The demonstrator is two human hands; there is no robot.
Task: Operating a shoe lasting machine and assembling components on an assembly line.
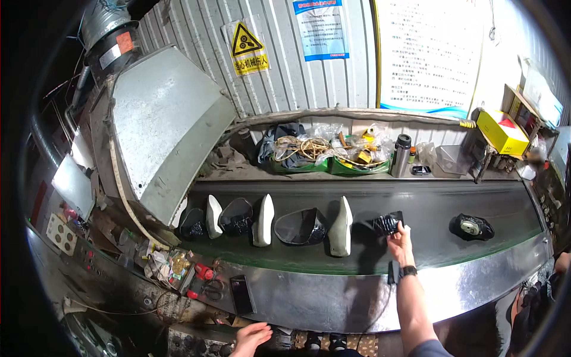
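Note:
Reaching over the dark belt, my right hand (401, 243) grips a shiny black shoe upper (388, 222) by its near right edge. My left hand (253, 338) is low in view, before the metal ledge, fingers stretched out and holding nothing. Left of the held upper lie white shoe lasts (341, 229), (263, 221), (214, 217) in a row, alternating with black uppers (312, 226), (237, 215), (192, 224). Farther right sits a black shoe upper (485, 228) with a pale oval showing in its opening.
The belt (416, 199) runs behind a shiny metal ledge (333, 297) bearing a phone (242, 294) and scissors (212, 290). A small black corded device (394, 272) is beside my wrist. Behind stand green trays (361, 169) and a thermos (401, 156); a metal hood (160, 113) rises left.

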